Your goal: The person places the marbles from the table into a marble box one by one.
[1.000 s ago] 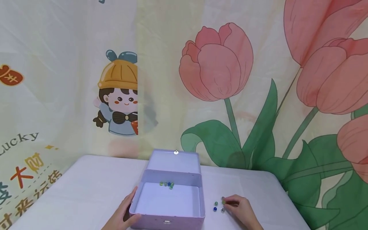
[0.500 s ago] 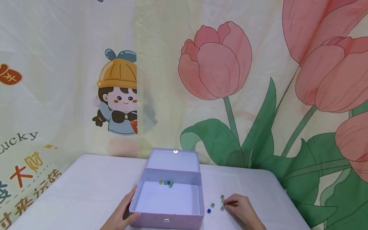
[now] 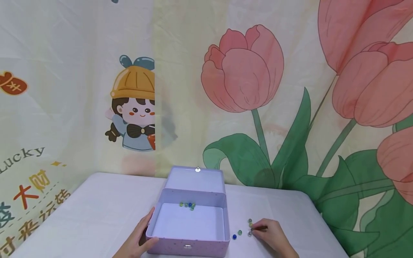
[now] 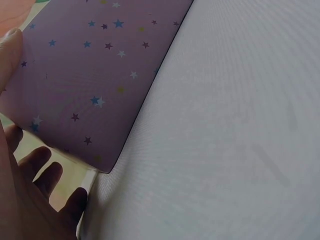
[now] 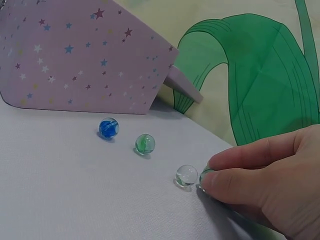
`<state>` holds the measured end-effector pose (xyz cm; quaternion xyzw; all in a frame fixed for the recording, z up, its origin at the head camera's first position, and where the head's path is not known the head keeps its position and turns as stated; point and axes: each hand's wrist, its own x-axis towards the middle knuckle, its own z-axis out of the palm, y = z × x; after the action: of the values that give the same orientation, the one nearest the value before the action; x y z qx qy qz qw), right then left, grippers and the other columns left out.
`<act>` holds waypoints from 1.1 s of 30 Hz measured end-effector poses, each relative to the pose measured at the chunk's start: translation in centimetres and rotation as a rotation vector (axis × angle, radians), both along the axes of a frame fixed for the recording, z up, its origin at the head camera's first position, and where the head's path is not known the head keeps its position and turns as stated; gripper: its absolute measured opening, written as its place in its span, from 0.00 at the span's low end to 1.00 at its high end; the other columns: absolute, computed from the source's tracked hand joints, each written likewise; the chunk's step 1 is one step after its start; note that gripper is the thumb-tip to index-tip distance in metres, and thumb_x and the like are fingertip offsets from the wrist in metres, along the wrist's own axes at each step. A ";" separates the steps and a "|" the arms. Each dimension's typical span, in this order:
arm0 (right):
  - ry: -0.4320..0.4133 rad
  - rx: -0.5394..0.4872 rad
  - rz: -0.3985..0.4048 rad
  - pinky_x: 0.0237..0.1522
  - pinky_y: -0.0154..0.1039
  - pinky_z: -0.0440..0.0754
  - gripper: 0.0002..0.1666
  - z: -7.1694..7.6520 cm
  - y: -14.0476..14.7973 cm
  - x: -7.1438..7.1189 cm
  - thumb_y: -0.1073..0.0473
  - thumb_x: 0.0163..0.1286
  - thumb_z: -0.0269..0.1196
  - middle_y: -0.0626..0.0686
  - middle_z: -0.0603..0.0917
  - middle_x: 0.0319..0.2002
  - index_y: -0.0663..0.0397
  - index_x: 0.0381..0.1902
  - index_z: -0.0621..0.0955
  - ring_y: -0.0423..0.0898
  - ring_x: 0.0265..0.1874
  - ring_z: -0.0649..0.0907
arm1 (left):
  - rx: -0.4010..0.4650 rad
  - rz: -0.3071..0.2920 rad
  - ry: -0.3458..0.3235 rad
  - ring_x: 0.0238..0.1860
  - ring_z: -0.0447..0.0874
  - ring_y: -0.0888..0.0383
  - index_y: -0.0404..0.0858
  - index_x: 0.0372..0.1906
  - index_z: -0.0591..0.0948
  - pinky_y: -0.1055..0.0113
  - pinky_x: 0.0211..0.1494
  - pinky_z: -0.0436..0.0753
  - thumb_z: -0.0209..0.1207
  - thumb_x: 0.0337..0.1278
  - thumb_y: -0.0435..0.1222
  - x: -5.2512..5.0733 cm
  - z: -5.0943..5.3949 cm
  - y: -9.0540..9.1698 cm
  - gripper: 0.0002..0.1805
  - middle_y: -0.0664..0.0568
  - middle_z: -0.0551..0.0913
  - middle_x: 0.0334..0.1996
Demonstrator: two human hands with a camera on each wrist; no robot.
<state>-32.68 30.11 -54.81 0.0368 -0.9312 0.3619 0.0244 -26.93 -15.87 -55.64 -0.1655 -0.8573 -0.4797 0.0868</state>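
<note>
An open lilac box (image 3: 188, 247) with small printed stars stands on the table, several marbles (image 3: 190, 205) inside near its back wall. My left hand (image 3: 137, 238) holds its left front corner; the left wrist view shows thumb and spread fingers (image 4: 48, 178) around that corner. Right of the box, my right hand (image 3: 273, 234) pinches a green marble (image 5: 204, 176) between thumb and fingertips at the tabletop. Beside it lies a clear marble (image 5: 186, 175), then a green-streaked marble (image 5: 145, 144) and a blue marble (image 5: 108, 128) towards the box. Two more marbles (image 3: 250, 221) lie just beyond the right fingertips.
The box's lid (image 3: 195, 180) leans back behind it. A white cloth covers the table (image 3: 106, 204). Behind the table hangs a printed cloth (image 3: 180, 89) with tulips, a cartoon figure and lettering.
The blue and green-streaked marbles outside the box have rolled left, towards it. My right fingertips have moved slightly down, to a marble beside the clear one. My left hand stays on the box.
</note>
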 end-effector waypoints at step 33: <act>-0.012 -0.285 0.086 0.38 0.34 0.82 0.19 5.2 -3.7 1.4 0.51 0.57 0.69 0.51 0.87 0.39 0.58 0.42 0.85 0.42 0.38 0.82 | 0.003 0.021 -0.005 0.63 0.49 0.83 0.49 0.76 0.49 0.71 0.62 0.66 0.59 0.60 0.40 0.3 0.2 -0.2 0.44 0.45 0.57 0.72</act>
<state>-31.24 26.43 -49.63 0.0706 -0.8680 0.4914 0.0081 -26.66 -16.03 -55.44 -0.1549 -0.8586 -0.4804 0.0898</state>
